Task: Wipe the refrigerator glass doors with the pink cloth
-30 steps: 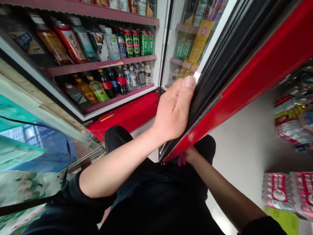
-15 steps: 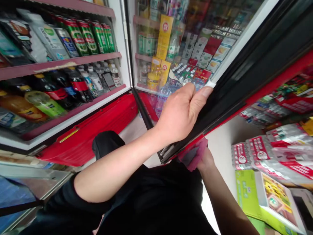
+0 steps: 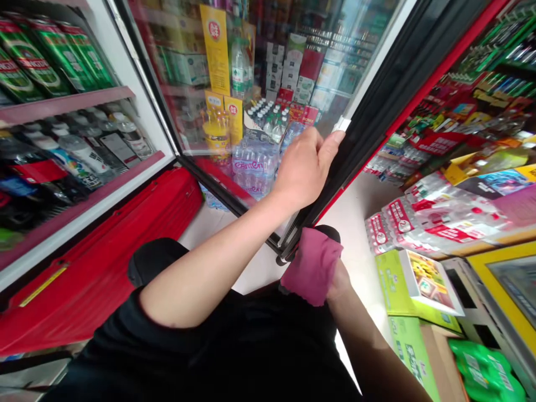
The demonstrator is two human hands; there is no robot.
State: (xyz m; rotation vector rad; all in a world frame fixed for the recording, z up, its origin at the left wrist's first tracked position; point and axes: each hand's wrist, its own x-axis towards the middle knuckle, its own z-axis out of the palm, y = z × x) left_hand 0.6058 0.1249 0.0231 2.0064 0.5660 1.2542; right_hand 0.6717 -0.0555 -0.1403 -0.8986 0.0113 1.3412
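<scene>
- The left hand (image 3: 304, 167) is gripping the edge of a tall black-framed glass cooler door (image 3: 379, 92), its thumb (image 3: 335, 140) bearing on the frame beside a small white plastic tab (image 3: 342, 124); holding the frame rather than the pane looks like the sound way.
- The right hand (image 3: 338, 285) is clutching a crumpled pink cloth (image 3: 313, 267) low down, just beside the door's bottom corner.
- The hands are working well apart, one high, one low.
- The door is standing open, with clear shrink-wrapped water-bottle packs (image 3: 253, 167) showing through its glass, and a glossy red cooler base (image 3: 100, 262) is running along the left.
</scene>
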